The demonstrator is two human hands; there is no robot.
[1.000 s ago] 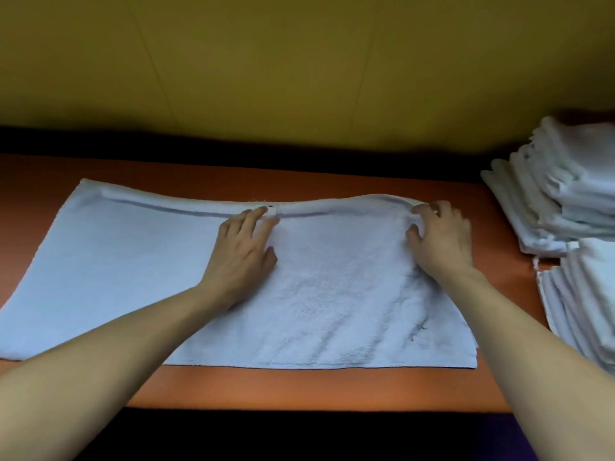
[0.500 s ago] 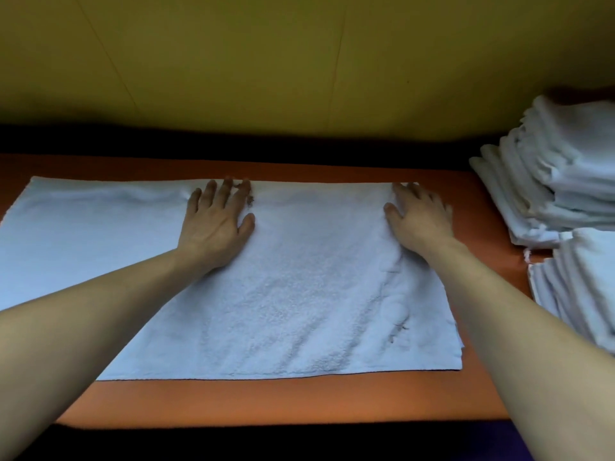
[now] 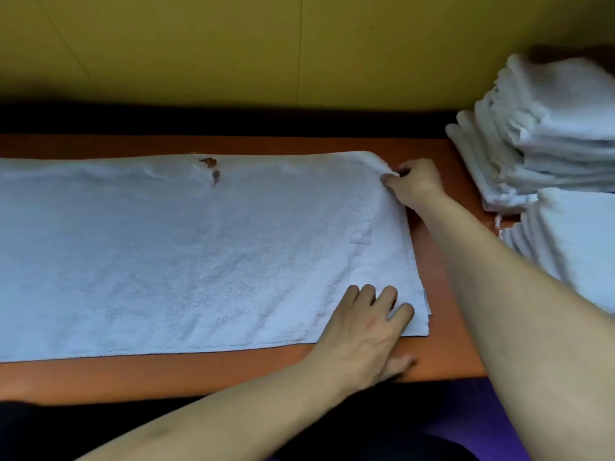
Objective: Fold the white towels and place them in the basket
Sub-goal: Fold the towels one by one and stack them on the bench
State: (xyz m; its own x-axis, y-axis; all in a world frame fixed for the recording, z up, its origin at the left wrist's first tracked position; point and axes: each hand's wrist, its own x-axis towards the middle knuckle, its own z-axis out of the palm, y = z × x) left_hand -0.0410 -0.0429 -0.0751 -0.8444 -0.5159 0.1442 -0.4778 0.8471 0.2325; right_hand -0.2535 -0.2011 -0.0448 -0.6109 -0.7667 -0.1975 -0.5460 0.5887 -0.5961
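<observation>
A white towel, folded lengthwise, lies flat across the orange table and runs off the left edge of view. A small torn, stained spot shows near its far edge. My left hand rests with straight fingers on the towel's near right corner, its thumb on the table. My right hand pinches the towel's far right corner with curled fingers. No basket is in view.
Stacks of folded white towels stand at the far right of the table, with another stack nearer to me. A yellow wall rises behind the table. The table's front edge is close to my body.
Both hands left the towel's far edge. My left hand slid to the near right corner; my right hand moved to the far right corner and took hold of it.
</observation>
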